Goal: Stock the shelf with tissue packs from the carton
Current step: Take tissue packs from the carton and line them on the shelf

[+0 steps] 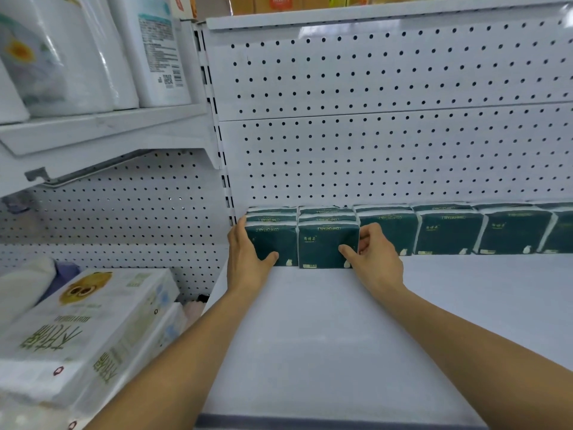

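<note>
At the back left corner of the white shelf (341, 321), the left hand (248, 256) and the right hand (372, 256) grip two dark green tissue packs (325, 243) from both sides, beside more packs (449, 232) lined along the holey back wall (372, 150).

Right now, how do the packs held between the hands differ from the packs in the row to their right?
The held packs sit forward of the row packs. Left hand and right hand clasp the held packs; nothing touches the row packs. Both are dark green and upright on the shelf.
</note>
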